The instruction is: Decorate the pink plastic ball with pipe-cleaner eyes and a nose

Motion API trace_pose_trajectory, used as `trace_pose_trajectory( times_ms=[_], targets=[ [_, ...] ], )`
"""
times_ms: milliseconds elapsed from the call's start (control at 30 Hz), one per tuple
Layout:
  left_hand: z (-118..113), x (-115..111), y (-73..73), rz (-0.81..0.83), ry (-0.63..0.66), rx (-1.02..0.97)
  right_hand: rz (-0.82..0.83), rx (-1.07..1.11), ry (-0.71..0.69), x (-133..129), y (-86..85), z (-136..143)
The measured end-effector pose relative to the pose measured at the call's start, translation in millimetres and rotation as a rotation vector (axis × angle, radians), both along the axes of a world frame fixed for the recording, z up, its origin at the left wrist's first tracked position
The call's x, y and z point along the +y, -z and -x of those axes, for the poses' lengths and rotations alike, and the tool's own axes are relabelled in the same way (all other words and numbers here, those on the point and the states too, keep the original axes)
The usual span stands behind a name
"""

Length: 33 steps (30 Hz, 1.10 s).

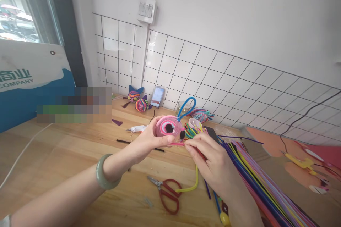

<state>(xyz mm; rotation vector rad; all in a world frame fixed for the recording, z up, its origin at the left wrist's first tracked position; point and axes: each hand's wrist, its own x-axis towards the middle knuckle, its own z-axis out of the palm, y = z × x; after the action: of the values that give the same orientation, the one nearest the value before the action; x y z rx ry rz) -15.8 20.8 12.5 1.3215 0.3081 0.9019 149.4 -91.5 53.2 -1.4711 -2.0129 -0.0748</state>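
Observation:
My left hand (157,136) is closed around a clear round ornament (177,129) partly wound with pink and white pipe cleaner, with two black patches on it. From its top rises a blue pipe-cleaner loop (188,103). A pink pipe cleaner (178,144) runs along the lower side of the ornament, and my right hand (207,152) pinches its right end between thumb and fingers. Beneath the hands lie red-handled scissors (169,195), with a bent yellow pipe cleaner (196,181) beside them.
Many coloured pipe cleaners (255,181) lie in a bundle at the right. Behind are a white glue gun (137,128), a propped phone (157,96), two striped round ornaments (142,104) and a glass jar (183,108). A yellow glue gun (299,162) rests far right. A black pipe cleaner (124,142) lies left.

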Motion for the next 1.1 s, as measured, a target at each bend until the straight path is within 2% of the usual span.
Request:
trace_pose_trajectory(
  times_ms=[167,567,867,1100],
  targets=[
    [0.5,0.0,-1.0,0.000,0.058,-0.008,-0.058,-0.013,0.002,-0.1,1.0,0.3],
    [-2.2,0.7,1.8,0.008,0.092,-0.051,-0.205,-0.034,0.055,3.0,1.1,8.1],
    [-4.7,-2.2,2.3,0.036,0.047,-0.029,-0.208,-0.097,0.026,5.2,9.1,11.2],
    [-4.5,-1.0,3.8,-0.004,0.046,-0.007,-0.196,-0.122,0.032,4.5,4.7,6.4]
  ],
)
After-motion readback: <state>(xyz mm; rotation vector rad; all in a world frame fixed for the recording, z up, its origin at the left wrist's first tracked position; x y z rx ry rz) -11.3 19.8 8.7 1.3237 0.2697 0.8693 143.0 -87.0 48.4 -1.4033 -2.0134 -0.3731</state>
